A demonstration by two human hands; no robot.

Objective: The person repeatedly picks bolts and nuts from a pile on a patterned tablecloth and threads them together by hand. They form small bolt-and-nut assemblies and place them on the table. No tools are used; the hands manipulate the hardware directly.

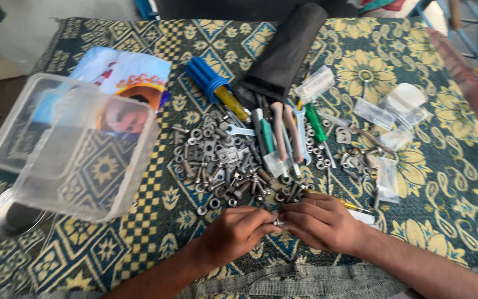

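Observation:
My left hand [234, 231] and my right hand [319, 221] meet at the near edge of a pile of metal nuts, bolts and washers [225, 163]. Between the fingertips of both hands sits a small metal bolt [278, 222], pinched from both sides. Just behind the hands, more loose hardware lies on the patterned green and yellow cloth [432, 188].
A clear plastic box [73, 147] stands at the left, over a round metal lid [4, 218]. A blue-handled screwdriver [214, 86], a dark tool pouch [286, 52] with several tools, a green screwdriver [316, 124] and small clear bags [394, 111] lie behind. A colourful printed bag [123, 72] is at back left.

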